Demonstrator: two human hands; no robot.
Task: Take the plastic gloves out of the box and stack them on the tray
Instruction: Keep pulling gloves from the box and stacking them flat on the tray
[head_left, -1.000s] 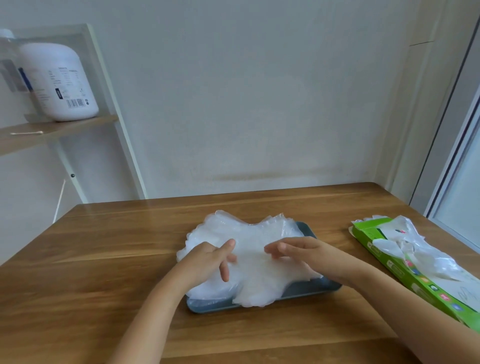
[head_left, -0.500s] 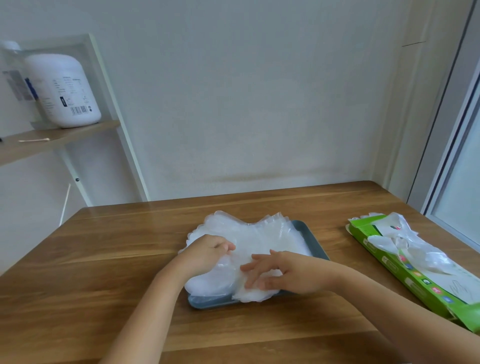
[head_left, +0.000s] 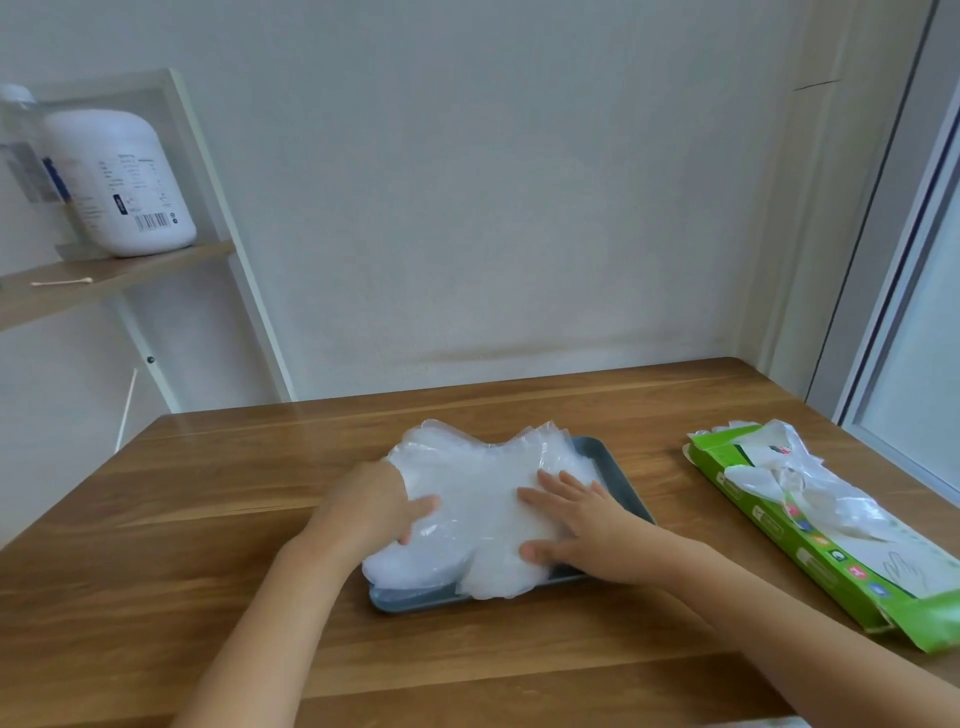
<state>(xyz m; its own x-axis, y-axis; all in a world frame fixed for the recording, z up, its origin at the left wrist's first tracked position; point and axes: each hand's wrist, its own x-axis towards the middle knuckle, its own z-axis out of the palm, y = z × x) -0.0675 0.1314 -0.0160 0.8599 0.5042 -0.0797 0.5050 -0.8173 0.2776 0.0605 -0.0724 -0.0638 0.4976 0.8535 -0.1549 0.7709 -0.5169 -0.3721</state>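
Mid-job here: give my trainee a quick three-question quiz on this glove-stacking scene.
1. True or false: the green cardboard box lies to the right of the grey-blue rectangular tray.
2. The right hand on the pile of clear plastic gloves is: A flat, fingers straight; B a fist; C lifted clear.
3. Fill in: more gloves poke out of the open ____.
Key: 1 true; 2 A; 3 box.
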